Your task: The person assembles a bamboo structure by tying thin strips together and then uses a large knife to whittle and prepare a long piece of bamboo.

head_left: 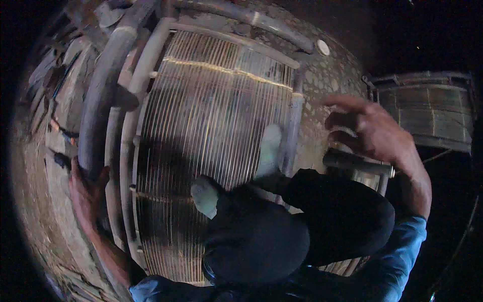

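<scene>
My left hand [86, 195] is at a thick bamboo pole [103, 95] on the left, thumb on one side and fingers on the other, gripping it. My right hand [375, 132] is raised on the right with its fingers apart and slightly curled, holding nothing. Just below it lies a dark, thick cylinder [347, 162], partly hidden by my leg; I cannot tell what it is. Between my hands spreads a slatted bamboo platform [201, 110], bound across by a pale cord [226, 69]. My feet in pale socks [270, 148] are over the slats.
Pebbly ground [322, 80] lies beyond the platform's right rail, with a small white round thing [323, 48] on it. A second slatted bamboo bench [427, 108] stands at the far right. Loose sticks and debris [48, 80] lie left of the pole. Deep shadow hides the right side.
</scene>
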Demonstrator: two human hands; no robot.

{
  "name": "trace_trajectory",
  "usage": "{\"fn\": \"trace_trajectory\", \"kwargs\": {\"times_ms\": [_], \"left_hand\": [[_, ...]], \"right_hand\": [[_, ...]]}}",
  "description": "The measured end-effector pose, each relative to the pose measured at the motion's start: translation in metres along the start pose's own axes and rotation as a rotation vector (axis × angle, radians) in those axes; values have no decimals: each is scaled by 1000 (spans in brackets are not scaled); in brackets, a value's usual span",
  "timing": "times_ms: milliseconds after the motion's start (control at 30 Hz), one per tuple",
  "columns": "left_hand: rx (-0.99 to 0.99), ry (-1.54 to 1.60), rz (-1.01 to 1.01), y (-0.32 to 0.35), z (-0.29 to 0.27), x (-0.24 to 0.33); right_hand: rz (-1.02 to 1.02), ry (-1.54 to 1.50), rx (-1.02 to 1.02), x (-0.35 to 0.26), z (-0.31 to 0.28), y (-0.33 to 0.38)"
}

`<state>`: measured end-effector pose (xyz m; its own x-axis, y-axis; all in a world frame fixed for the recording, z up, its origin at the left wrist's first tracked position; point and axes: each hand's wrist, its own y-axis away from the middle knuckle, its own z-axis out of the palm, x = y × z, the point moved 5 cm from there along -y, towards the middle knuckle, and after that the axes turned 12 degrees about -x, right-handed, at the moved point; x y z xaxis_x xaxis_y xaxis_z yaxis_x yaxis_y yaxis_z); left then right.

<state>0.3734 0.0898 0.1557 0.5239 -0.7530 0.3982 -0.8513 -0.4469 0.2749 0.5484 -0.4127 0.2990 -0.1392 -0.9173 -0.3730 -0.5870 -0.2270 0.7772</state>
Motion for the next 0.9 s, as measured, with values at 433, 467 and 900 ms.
{"fn": "trace_trajectory", "kwargs": {"times_ms": [433, 467, 900], "left_hand": [[-84, -98, -35, -18, 15, 38], [-88, -83, -49, -10, 5, 32], [306, -309, 4, 93, 4, 111]], "right_hand": [[-140, 631, 140, 75, -2, 3], [-210, 649, 125, 65, -1, -3], [-445, 411, -174, 85, -36, -174]]}}
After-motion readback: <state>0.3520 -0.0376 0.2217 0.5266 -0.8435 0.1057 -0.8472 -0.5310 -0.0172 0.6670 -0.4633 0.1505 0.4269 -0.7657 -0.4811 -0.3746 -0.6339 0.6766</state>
